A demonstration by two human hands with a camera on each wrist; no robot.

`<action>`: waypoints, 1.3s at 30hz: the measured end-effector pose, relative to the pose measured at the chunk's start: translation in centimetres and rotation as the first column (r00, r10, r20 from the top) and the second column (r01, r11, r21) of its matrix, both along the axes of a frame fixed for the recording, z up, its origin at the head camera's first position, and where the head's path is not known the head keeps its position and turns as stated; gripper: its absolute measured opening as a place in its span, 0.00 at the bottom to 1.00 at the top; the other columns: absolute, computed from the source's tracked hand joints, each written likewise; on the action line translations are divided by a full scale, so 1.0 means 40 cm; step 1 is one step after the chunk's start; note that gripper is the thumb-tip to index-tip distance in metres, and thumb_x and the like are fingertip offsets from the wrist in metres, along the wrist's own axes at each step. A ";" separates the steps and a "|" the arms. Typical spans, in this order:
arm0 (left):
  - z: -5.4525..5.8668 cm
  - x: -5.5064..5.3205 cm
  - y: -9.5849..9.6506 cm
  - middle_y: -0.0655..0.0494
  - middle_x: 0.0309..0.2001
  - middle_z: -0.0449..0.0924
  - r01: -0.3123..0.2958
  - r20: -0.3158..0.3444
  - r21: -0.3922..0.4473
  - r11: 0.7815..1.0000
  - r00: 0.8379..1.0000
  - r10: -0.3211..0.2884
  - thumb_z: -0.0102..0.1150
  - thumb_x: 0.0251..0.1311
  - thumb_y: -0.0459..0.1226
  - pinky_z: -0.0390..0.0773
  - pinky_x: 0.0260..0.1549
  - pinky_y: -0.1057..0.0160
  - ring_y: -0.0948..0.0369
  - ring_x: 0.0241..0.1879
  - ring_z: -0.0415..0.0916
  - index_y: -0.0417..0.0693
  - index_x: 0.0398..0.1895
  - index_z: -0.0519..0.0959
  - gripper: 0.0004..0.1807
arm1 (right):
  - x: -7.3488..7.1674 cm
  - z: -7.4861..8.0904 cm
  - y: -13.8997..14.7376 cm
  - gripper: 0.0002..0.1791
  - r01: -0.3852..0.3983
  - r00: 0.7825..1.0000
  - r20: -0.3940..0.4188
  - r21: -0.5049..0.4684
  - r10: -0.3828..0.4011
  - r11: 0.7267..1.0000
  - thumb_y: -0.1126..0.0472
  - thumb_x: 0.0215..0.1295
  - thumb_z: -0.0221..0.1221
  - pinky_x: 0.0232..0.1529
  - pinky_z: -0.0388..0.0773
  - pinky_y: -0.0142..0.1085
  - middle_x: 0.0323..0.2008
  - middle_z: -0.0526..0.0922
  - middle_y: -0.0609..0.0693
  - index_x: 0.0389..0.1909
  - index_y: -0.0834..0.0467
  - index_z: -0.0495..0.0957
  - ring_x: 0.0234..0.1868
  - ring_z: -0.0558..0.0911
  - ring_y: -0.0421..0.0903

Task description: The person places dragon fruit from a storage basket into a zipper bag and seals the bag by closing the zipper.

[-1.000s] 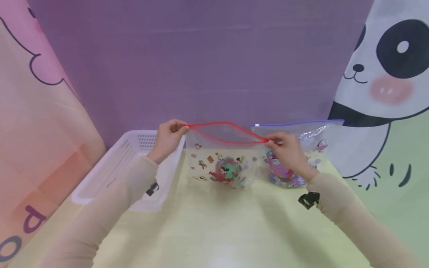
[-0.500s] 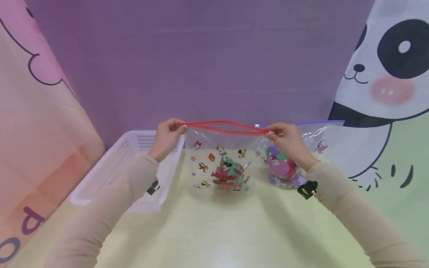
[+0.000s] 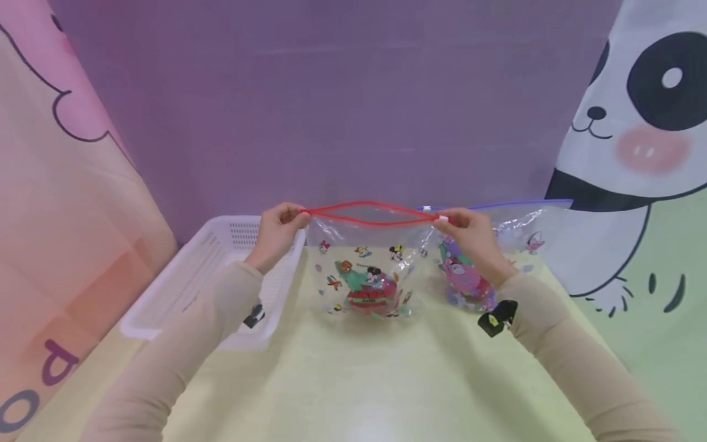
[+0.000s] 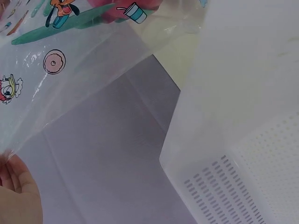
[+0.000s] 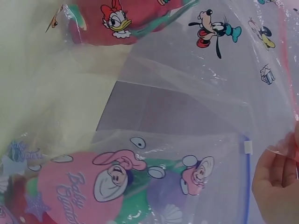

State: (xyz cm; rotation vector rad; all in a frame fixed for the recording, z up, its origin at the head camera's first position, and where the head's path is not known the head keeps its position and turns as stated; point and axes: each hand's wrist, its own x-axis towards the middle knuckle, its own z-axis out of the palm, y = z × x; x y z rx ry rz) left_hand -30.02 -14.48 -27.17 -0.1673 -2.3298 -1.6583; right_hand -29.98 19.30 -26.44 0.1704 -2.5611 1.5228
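Note:
In the head view, a clear zip bag (image 3: 369,302) with cartoon prints hangs by its red zip edge over the table, its mouth parted in a narrow gap. A green shape (image 3: 348,280) and a red shape (image 3: 390,286) sit at its bottom; their kind is hard to tell through the plastic. My left hand (image 3: 275,234) pinches the bag's left top corner between thumb and fingers. At the right top corner, beside the small white slider (image 3: 444,218), my right hand (image 3: 469,240) pinches the zip edge. In both wrist views, much of each hand is cut off.
A white perforated basket (image 3: 278,307) stands on the table (image 3: 364,374) at the left, partly behind my left arm. Behind my right hand stands a second zip bag (image 5: 246,186) with a blue zip, holding colourful pieces. A purple backdrop (image 3: 353,104) rises behind the table.
The bag's mouth has narrowed from a wide gap, and its right corner has risen with my right hand. The contents have shifted, with the green shape now on the left.

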 end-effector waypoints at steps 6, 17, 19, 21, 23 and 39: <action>-0.011 -0.003 0.000 0.55 0.35 0.77 0.003 0.028 -0.002 1.000 1.000 -0.003 0.55 0.60 0.37 0.75 0.40 0.65 0.63 0.36 0.73 0.40 0.43 0.76 0.11 | -0.017 -0.021 0.004 0.25 -0.007 0.999 0.043 -0.097 0.011 0.995 0.51 0.58 0.61 0.45 0.75 0.38 0.27 0.77 0.31 0.50 0.63 0.74 0.35 0.78 0.36; -0.017 0.003 -0.012 0.49 0.39 0.78 0.019 0.032 -0.014 1.000 0.999 -0.019 0.54 0.61 0.37 0.75 0.40 0.66 0.58 0.40 0.74 0.40 0.45 0.75 0.12 | -0.019 -0.036 -0.008 0.26 0.027 0.999 0.051 -0.194 -0.018 0.981 0.48 0.57 0.61 0.54 0.71 0.43 0.27 0.77 0.30 0.48 0.64 0.75 0.38 0.76 0.36; -0.017 0.002 -0.014 0.52 0.39 0.78 -0.011 0.029 -0.009 1.000 1.000 0.011 0.54 0.61 0.37 0.75 0.42 0.64 0.60 0.39 0.74 0.41 0.45 0.75 0.11 | -0.019 -0.038 -0.010 0.25 0.040 0.999 0.033 -0.200 -0.034 0.979 0.47 0.57 0.61 0.52 0.72 0.41 0.25 0.77 0.29 0.46 0.63 0.76 0.36 0.76 0.34; -0.018 -0.001 -0.016 0.54 0.38 0.77 -0.037 0.022 -0.006 0.999 0.999 0.037 0.54 0.61 0.36 0.75 0.45 0.60 0.61 0.39 0.73 0.40 0.45 0.75 0.11 | -0.019 -0.040 -0.013 0.22 0.045 0.999 0.024 -0.218 -0.040 0.975 0.48 0.57 0.61 0.52 0.73 0.39 0.24 0.77 0.28 0.43 0.61 0.76 0.35 0.78 0.32; -0.018 -0.006 -0.019 0.55 0.37 0.77 -0.056 0.025 -0.003 0.998 0.998 0.056 0.54 0.61 0.37 0.74 0.47 0.58 0.64 0.38 0.73 0.41 0.44 0.75 0.11 | -0.019 -0.043 -0.016 0.17 0.043 0.999 0.019 -0.248 -0.040 0.968 0.49 0.57 0.61 0.51 0.74 0.38 0.24 0.78 0.28 0.39 0.58 0.77 0.34 0.78 0.31; -0.024 0.008 0.014 0.44 0.42 0.80 -0.148 -0.205 -0.042 0.988 0.969 0.136 0.55 0.58 0.32 0.76 0.42 0.66 0.58 0.40 0.76 0.38 0.44 0.76 0.11 | -0.012 -0.044 -0.037 0.18 0.132 0.991 0.072 -0.286 -0.117 0.949 0.48 0.54 0.63 0.55 0.71 0.42 0.26 0.78 0.31 0.39 0.56 0.78 0.38 0.78 0.38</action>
